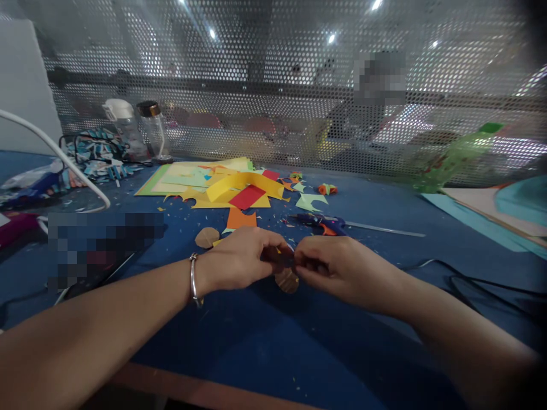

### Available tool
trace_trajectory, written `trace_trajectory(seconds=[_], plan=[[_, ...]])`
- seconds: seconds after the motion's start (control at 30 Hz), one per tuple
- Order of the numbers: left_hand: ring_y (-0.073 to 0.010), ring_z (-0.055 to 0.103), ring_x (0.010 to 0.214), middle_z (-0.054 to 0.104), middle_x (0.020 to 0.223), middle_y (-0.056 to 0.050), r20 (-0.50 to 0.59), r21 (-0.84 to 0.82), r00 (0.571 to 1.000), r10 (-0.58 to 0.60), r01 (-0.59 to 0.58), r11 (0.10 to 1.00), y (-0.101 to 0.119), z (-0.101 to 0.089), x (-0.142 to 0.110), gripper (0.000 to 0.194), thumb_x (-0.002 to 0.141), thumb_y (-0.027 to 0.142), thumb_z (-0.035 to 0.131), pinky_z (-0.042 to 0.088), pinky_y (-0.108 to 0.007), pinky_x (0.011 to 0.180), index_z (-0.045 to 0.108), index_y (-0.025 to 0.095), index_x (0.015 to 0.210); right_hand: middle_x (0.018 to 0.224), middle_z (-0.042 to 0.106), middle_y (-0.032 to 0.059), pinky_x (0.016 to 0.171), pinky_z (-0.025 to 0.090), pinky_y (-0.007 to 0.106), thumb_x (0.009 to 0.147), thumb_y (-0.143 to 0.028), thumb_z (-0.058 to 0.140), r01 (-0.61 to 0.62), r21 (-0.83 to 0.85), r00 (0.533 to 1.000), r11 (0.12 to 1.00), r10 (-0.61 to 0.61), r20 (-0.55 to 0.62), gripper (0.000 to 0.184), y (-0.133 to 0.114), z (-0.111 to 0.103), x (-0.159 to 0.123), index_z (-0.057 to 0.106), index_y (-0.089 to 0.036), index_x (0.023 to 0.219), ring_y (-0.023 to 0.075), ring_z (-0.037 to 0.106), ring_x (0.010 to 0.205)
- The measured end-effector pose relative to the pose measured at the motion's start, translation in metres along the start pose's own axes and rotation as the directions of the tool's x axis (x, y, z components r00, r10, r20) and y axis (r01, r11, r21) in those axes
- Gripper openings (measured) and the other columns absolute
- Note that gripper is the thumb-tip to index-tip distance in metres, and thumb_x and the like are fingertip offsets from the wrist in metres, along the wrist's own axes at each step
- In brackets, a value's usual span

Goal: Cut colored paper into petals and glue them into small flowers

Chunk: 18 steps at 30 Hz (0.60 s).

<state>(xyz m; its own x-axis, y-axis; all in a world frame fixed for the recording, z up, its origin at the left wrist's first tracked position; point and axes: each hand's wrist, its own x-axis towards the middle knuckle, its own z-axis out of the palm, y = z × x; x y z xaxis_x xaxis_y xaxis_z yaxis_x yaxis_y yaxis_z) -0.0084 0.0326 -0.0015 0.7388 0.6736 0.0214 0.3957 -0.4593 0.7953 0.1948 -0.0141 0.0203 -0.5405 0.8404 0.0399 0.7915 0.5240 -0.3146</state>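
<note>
My left hand (pixel 241 259), with a silver bangle at its wrist, is closed in a pinch. Its fingertips meet those of my right hand (pixel 337 270), which is also pinched. Whatever lies between the fingertips is small and mostly hidden. Just below them is a round brown piece (pixel 287 281), partly covered by the fingers; I cannot tell whether they touch it. Beyond my left hand lies another brown disc (pixel 207 237), beside an orange paper scrap (pixel 240 218). A blue glue gun (pixel 322 222) with a long glue stick (pixel 384 229) rests behind my right hand.
Coloured paper sheets and cut scraps (pixel 188 191) with a yellow strip (pixel 245 181) cover the table's back middle. Two bottles (pixel 154 131) stand back left; a green bottle (pixel 453 156) leans back right. A black cable (pixel 482 285) runs at right. A perforated metal screen (pixel 265 114) closes the back.
</note>
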Motion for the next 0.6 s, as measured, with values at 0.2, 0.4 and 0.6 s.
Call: trace_trajectory(seconds=[0.2,0.4,0.6], plan=[[-0.0153,0.067,0.078,0.074,0.08,-0.002,-0.102,-0.407,0.982,-0.16,0.106,0.907,0.005,-0.002,0.004,0.016,0.071,0.013,0.072,0.05,-0.03,0.079,0.075,0.019,0.085,0.072,0.063,0.001,0.054,0.04,0.024,0.091,-0.028,0.052,0.02,0.062,0.968,0.998,-0.004,-0.25,0.017,0.0,-0.002,-0.003,0.064,-0.02,0.083,0.0117,0.055,0.059],[-0.0103,0.062,0.072,0.07,0.077,-0.002,-0.177,-0.824,0.907,-0.383,0.077,0.562,0.017,-0.002,0.005,0.019,0.067,0.016,0.082,0.045,-0.026,0.072,0.072,0.013,0.084,0.091,0.068,0.0053,0.065,0.048,0.026,0.095,-0.024,0.051,0.157,-0.108,0.865,0.982,-0.19,-0.464,0.013,-0.006,0.001,-0.007,0.063,-0.02,0.097,0.0131,0.062,0.071],[-0.0076,0.059,0.07,0.068,0.078,0.001,-0.154,-0.9,0.87,-0.468,0.072,0.429,0.024,0.006,0.002,0.02,0.066,0.012,0.082,0.042,-0.023,0.07,0.071,0.014,0.082,0.102,0.07,0.0076,0.071,0.051,0.027,0.097,-0.019,0.05,0.223,-0.393,0.824,0.892,-0.388,-0.413,0.016,-0.006,0.009,-0.004,0.065,-0.02,0.1,0.0173,0.067,0.089]])
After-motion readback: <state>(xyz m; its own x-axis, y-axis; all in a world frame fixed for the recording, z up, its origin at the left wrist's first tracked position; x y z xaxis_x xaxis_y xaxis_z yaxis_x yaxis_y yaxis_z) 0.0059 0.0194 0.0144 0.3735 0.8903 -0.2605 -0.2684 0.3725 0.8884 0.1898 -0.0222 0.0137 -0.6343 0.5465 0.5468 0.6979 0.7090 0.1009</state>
